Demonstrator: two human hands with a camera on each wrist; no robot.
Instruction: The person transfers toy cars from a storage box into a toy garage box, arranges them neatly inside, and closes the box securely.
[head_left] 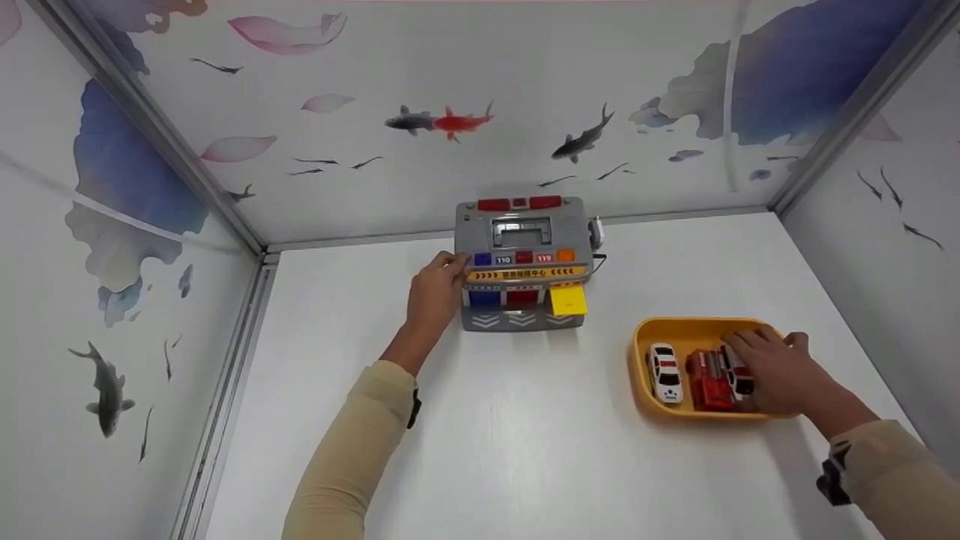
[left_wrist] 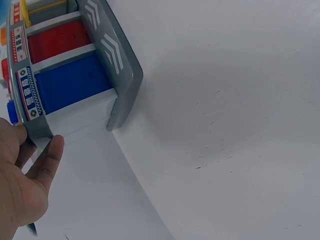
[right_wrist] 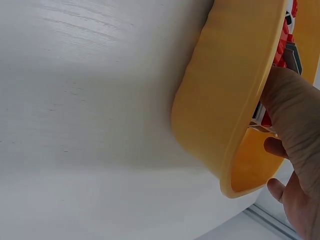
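Observation:
A grey toy garage (head_left: 480,225) with red, blue and yellow doors stands against the back wall; its yellow door (head_left: 568,301) is swung outward. My left hand (head_left: 436,292) pinches the garage's left edge between thumb and fingers, as the left wrist view also shows. Inside a yellow plastic basin (head_left: 646,327), my right hand (head_left: 776,367) grips a white, red and black toy car (head_left: 739,379), which it partly covers. Beside that car lies a red toy fire truck (head_left: 709,379). A white toy police car (head_left: 664,373) sits at the basin's left end.
The white tabletop (head_left: 480,450) carries the garage and the basin. Printed panels rise behind and on both sides, joined by metal frame posts (head_left: 180,165). A light grey piece (head_left: 596,234) and a thin dark hook (head_left: 599,261) stick out from the garage's right side.

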